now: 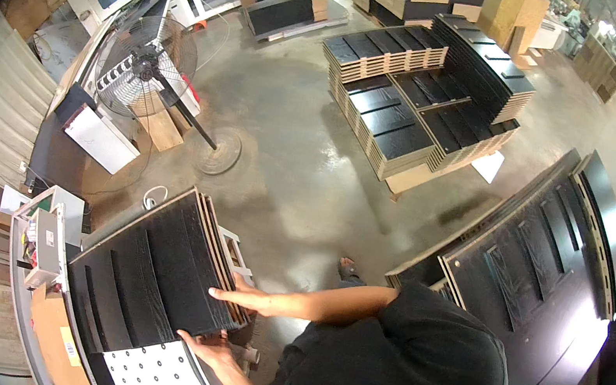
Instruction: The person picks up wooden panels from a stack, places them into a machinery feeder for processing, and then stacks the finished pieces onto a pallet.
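Note:
A stack of black panels (148,268) with pale, layered edges lies at the lower left. My right hand (245,295) is at the stack's right edge, thumb on the top face and fingers down over the side. Nearer the bottom, my left hand (213,354) grips the panel's near corner, its thumb on top and fingers partly hidden at the edge. Beside that corner lies a white sheet with black dots (155,376). Both hands are closed on the upper black panel; how many layers they hold is hidden.
A pedestal fan (148,66) stands on the floor at the upper left, its round base (217,152) beyond the stack. A pallet of stacked dark panels (382,116) sits farther off. More large black panels (526,263) lean at the right. A cardboard box (55,338) is at the lower left.

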### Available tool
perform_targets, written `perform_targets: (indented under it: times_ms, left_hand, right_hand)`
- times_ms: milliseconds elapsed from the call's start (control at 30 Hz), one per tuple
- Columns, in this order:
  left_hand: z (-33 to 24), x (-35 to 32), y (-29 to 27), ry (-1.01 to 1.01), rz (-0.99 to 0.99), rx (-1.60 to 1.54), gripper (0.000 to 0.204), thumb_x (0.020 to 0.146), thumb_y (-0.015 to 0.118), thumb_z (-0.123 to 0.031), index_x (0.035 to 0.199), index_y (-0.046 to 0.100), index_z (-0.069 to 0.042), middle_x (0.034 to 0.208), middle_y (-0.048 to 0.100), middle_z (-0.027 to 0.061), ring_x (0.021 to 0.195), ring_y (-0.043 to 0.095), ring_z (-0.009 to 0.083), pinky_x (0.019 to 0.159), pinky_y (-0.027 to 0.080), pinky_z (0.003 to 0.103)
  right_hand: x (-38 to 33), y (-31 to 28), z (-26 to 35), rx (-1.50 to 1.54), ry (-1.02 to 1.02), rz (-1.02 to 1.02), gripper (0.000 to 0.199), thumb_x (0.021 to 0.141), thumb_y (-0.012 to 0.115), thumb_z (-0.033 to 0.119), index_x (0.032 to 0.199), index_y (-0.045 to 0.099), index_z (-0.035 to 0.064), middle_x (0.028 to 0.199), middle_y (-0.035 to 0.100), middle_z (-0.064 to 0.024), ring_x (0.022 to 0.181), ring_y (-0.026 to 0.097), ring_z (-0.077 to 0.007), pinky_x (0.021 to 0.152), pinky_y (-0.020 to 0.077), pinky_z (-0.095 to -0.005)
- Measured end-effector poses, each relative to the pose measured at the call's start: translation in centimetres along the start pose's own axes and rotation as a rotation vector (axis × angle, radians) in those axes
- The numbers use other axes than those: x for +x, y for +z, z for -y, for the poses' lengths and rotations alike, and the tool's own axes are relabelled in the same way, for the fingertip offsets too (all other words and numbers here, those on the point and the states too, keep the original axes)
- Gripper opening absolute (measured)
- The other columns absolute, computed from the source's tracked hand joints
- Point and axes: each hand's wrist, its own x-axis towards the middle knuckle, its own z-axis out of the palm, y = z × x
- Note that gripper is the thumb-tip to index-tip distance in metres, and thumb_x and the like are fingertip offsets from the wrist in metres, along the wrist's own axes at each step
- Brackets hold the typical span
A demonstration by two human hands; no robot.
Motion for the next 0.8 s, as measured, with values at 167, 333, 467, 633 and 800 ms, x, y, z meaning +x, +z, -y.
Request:
perform_targets:
  times_ms: [167, 333, 467, 633, 800]
  left_hand:
    - [0.2, -2.0, 3.4, 0.155, -0.116, -0.085, 0.099, 0.085, 0.061, -0.07, 0.154, 0.036, -0.004, 0.152, 0.043, 0.0194, 0.14, 0.041, 0.0357, 0.112, 0.037, 0.052]
    - [0.1, -3.2, 4.6, 0.191, -0.12, -0.078, 0.093, 0.088, 0.054, -0.069, 0.154, 0.037, -0.006, 0.154, 0.041, 0.0197, 0.142, 0.04, 0.0363, 0.115, 0.035, 0.053]
    - [0.2, -2.3, 2.9, 0.131, -0.068, -0.083, 0.093, 0.087, 0.058, -0.07, 0.152, 0.038, -0.006, 0.151, 0.043, 0.0194, 0.14, 0.042, 0.0357, 0.113, 0.037, 0.053]
    - [1.2, -3.4, 4.8, 0.055, -0.052, 0.009, 0.096, 0.086, 0.059, -0.071, 0.15, 0.039, -0.003, 0.147, 0.046, 0.0201, 0.137, 0.044, 0.0344, 0.113, 0.036, 0.051]
    - [3.6, -6.5, 8.3, -0.008, 0.124, 0.124, 0.086, 0.086, 0.057, -0.075, 0.137, 0.049, -0.006, 0.128, 0.056, 0.013, 0.117, 0.056, 0.0281, 0.094, 0.048, 0.045]
  right_hand:
    - [0.8, 0.8, 3.6, -0.038, 0.162, -0.092, 0.123, 0.074, 0.082, 0.063, 0.146, 0.018, -0.0134, 0.147, 0.039, -0.0314, 0.141, 0.04, -0.0377, 0.117, 0.0343, -0.0415]
    - [1.9, 0.3, 3.3, -0.105, 0.204, -0.071, 0.124, 0.07, 0.087, 0.057, 0.142, 0.02, -0.0179, 0.141, 0.045, -0.0333, 0.137, 0.045, -0.0375, 0.112, 0.0394, -0.0385]
    - [1.4, -0.5, 4.5, -0.111, 0.216, -0.018, 0.121, 0.071, 0.088, 0.053, 0.141, 0.019, -0.0167, 0.143, 0.042, -0.0341, 0.137, 0.045, -0.0373, 0.115, 0.0376, -0.0398]
    - [2.9, -3.2, 4.0, -0.086, 0.224, -0.05, 0.118, 0.07, 0.091, 0.05, 0.139, 0.024, -0.0187, 0.139, 0.047, -0.0315, 0.133, 0.049, -0.0358, 0.112, 0.0404, -0.0395]
    - [1.6, -8.8, 8.0, -0.003, 0.171, -0.047, 0.119, 0.067, 0.09, 0.054, 0.141, 0.029, -0.0163, 0.139, 0.048, -0.032, 0.133, 0.05, -0.0338, 0.108, 0.0442, -0.0402]
